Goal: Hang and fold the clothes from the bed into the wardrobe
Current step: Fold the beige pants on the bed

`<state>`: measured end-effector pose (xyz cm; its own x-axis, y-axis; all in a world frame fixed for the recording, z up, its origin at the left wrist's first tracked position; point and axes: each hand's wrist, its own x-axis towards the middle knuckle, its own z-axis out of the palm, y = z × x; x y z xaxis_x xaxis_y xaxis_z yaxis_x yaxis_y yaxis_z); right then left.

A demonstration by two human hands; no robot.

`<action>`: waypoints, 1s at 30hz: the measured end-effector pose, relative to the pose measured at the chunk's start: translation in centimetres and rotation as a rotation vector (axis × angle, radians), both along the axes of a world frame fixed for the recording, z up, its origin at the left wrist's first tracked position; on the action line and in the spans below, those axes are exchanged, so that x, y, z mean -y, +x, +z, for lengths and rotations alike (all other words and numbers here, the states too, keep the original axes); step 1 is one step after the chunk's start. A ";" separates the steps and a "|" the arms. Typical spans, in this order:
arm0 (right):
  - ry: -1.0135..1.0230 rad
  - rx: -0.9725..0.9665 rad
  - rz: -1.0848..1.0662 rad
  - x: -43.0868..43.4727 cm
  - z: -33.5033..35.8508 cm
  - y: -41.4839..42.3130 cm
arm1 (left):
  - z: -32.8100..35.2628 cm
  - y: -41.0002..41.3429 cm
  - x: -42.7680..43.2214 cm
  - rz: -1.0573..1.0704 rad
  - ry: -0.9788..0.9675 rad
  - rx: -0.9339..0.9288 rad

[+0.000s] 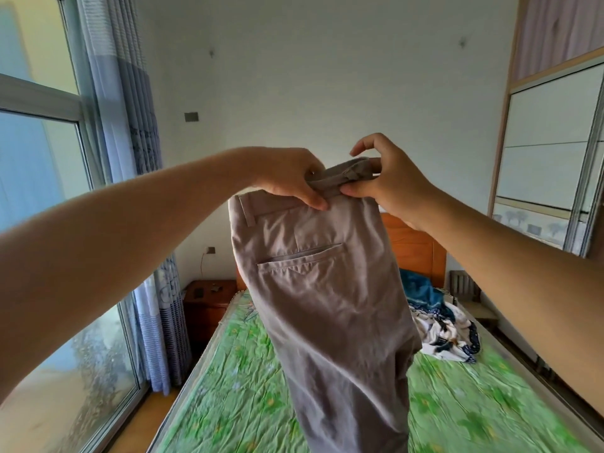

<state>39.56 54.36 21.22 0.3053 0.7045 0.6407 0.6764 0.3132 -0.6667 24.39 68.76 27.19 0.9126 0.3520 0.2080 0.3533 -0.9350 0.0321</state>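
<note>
The beige cotton trousers (323, 289) are pinched at the waistband by the left hand (287, 181) and right hand (389, 184), hanging freely above the green floral bed (228, 371); no writing can be read.

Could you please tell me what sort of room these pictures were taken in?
Most likely a home bedroom: a bed with a green floral sheet and a wooden headboard, a wooden bedside cabinet beside it, and a sliding-door wardrobe on the right. A curtained window fills the left wall.
</note>
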 end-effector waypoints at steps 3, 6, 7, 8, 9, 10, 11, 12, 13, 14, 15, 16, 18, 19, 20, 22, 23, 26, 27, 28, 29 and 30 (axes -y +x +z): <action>-0.042 -0.156 0.054 0.8 -1.3 1.6 | -0.4 1.0 -0.5 -0.091 0.021 0.069; -0.399 -0.080 -0.003 1.4 -5.9 2.9 | -0.3 1.4 -0.9 -0.137 0.067 0.141; -0.531 -0.016 -0.042 1.4 -7.8 3.5 | -0.2 1.4 -0.9 -0.139 0.092 0.141; -0.607 0.021 -0.091 1.3 -9.5 4.2 | -0.1 1.4 -0.9 -0.136 0.114 0.130; -0.647 0.047 -0.151 1.2 -11.0 5.1 | 0.0 1.2 -1.0 -0.127 0.131 0.117; -0.669 0.049 -0.192 1.1 -12.1 6.0 | 0.1 0.9 -1.3 -0.113 0.141 0.107; -0.690 0.038 -0.208 1.1 -13.0 7.0 | 0.3 0.6 -1.5 -0.096 0.146 0.105; -0.695 0.026 -0.206 1.1 -13.8 7.8 | 0.6 0.1 -1.7 -0.081 0.149 0.114; -0.693 0.015 -0.219 1.3 -14.6 8.3 | 0.9 -0.4 -2.0 -0.071 0.154 0.134; -0.652 -0.007 -0.258 1.3 -15.8 8.8 | 1.4 -0.8 -2.3 -0.063 0.163 0.158; -0.601 -0.030 -0.366 1.3 -16.9 8.6 | 1.8 -1.3 -2.6 -0.052 0.175 0.183; -0.533 -0.050 -0.459 1.1 -18.5 8.1 | 2.2 -1.7 -2.9 -0.039 0.187 0.201; -0.475 -0.361 -0.481 0.5 -20.9 5.4 | 2.8 -2.4 -3.5 -0.013 0.202 0.216; -0.520 -0.602 -0.401 0.0 -21.9 3.8 | 2.9 -2.7 -3.7 0.002 0.205 0.219; -0.564 -0.798 -0.286 -0.6 -22.8 2.3 | 2.9 -2.8 -3.8 0.014 0.209 0.217; -0.551 -1.018 -0.053 -2.0 -23.7 0.0 | 3.0 -3.2 -4.0 0.028 0.219 0.213; -0.488 -1.096 0.030 -2.6 -23.6 -0.8 | 3.0 -3.5 -4.1 0.034 0.226 0.212; -0.255 -1.285 0.137 -3.9 -22.8 -1.9 | 3.2 -5.0 -4.8 0.052 0.232 0.196; -0.211 -1.325 0.143 -4.2 -22.7 -1.9 | 3.4 -5.6 -5.1 0.064 0.231 0.184; -0.178 -1.354 0.157 -4.4 -22.6 -1.9 | 3.5 -6.3 -5.6 0.079 0.238 0.171; -0.158 -1.363 0.173 -4.6 -22.5 -1.8 | 3.6 -7.1 -6.0 0.097 0.246 0.156; -0.134 -1.363 0.188 -4.7 -22.5 -1.6 | 3.6 -7.9 -6.5 0.114 0.248 0.142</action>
